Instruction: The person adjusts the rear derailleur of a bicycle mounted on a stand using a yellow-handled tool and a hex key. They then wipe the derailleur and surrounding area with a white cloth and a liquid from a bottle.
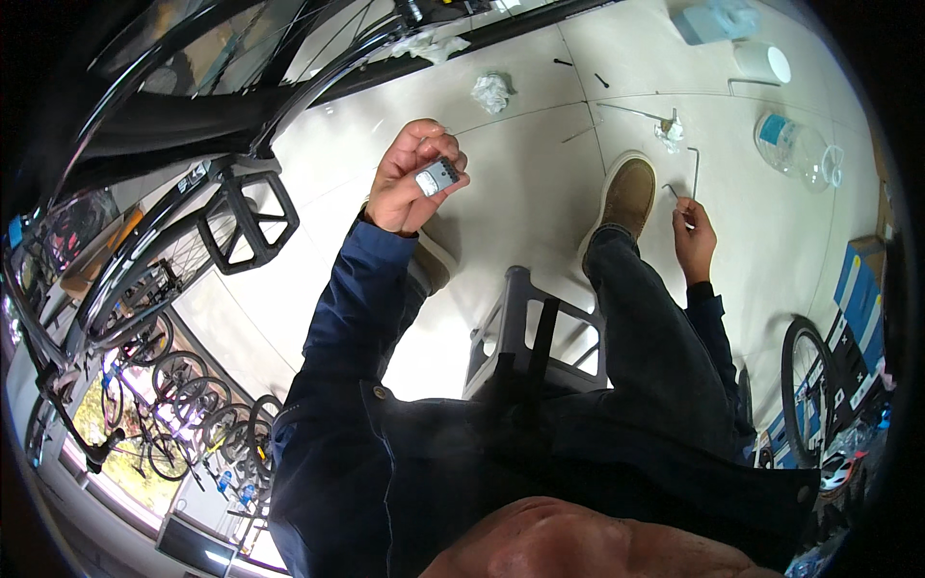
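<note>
Raised over the floor beside the bike, my left hand [405, 183] is closed on a small grey block [440, 174] with a row of dark slots or holes along one edge. My right hand [694, 241] reaches down by my right shoe, its fingers pinched on a short bent hex key [672, 191]. A longer L-shaped hex key [696, 171] stretches from beside those fingertips; whether it is gripped or lies on the floor, I cannot tell. Beyond it, another thin metal tool [631, 113] lies next to a crumpled tissue [669, 133].
A black bike with a flat pedal [252, 222] fills the left side. A clear plastic bottle [795, 151], a white cup [763, 63] and another crumpled tissue [491, 92] are on the tiles. A grey stool [515, 328] is beneath me; a wheel [807, 390] stands at right.
</note>
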`<act>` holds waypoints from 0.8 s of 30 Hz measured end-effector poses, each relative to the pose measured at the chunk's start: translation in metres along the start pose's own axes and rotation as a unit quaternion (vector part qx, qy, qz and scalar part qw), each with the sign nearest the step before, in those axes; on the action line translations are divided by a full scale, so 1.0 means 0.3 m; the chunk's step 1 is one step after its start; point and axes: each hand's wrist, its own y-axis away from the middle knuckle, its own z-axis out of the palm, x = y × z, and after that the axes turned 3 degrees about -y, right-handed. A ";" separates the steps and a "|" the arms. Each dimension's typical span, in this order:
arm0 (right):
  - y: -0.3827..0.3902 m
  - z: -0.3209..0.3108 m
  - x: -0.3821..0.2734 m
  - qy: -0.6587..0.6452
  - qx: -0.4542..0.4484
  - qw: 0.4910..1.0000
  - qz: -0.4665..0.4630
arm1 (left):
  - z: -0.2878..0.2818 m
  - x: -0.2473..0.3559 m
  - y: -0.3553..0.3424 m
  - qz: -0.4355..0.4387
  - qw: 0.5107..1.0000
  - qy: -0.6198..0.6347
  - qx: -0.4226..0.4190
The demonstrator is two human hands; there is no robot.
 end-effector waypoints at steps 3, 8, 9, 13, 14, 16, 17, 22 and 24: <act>-0.003 -0.001 0.001 0.011 -0.015 1.000 0.010 | -0.005 0.009 0.026 0.015 0.999 -0.029 0.021; -0.007 0.007 0.000 0.001 -0.013 1.000 -0.003 | -0.106 0.001 0.078 0.039 0.998 -0.042 0.038; -0.008 0.011 0.000 -0.001 -0.013 1.000 -0.003 | -0.145 -0.008 0.088 0.050 0.993 -0.071 0.085; -0.011 0.021 0.006 0.014 -0.017 1.000 0.006 | -0.364 -0.058 0.128 0.087 0.924 -0.173 0.330; -0.011 0.022 0.009 -0.004 -0.016 1.000 0.005 | -0.434 -0.076 0.125 0.096 0.895 -0.203 0.384; -0.009 0.018 0.017 0.002 -0.017 1.000 0.002 | -0.573 -0.119 0.124 0.122 0.836 -0.272 0.460; -0.008 0.014 0.022 0.001 -0.016 1.000 0.017 | -0.640 -0.143 0.120 0.126 0.803 -0.306 0.496; -0.001 -0.017 0.047 0.034 -0.009 0.999 0.000 | -0.864 -0.233 0.083 0.176 0.725 -0.398 0.533; 0.001 -0.032 0.054 0.045 -0.007 0.999 0.008 | -0.881 -0.261 0.076 0.176 0.657 -0.509 0.527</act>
